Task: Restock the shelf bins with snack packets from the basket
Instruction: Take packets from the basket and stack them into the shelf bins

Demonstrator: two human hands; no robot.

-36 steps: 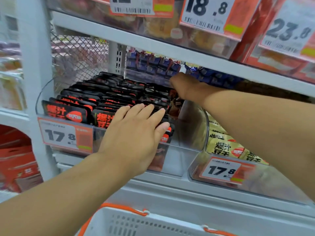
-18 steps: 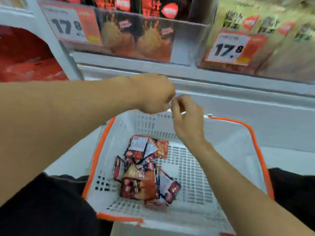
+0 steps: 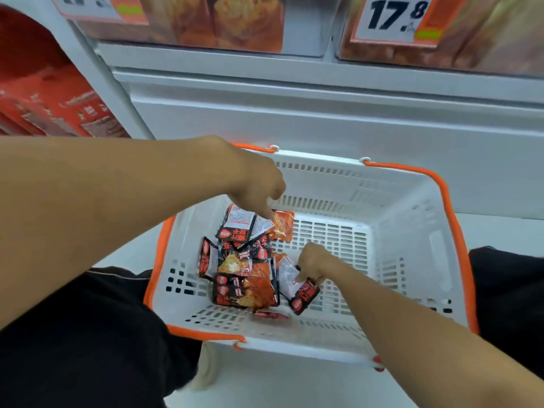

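At far left, red cartons sit in a neighbouring shelf bay, their print too blurred to read. Above, a clear shelf bin carries a price tag cut off by the frame edge, with only part of a "17" legible. The left hand reaches down into the white, orange-rimmed basket, one finger pointing at the upper edge of the pile of snack packets; whether it touches or grips anything cannot be told. The packets are black and red with Chinese characters, some turned to show white printed backs, and lie heaped on the basket's floor toward its left side. The right hand is curled round one packet at the pile's right edge. At upper right, a second bin bears a price label reading "17.8".
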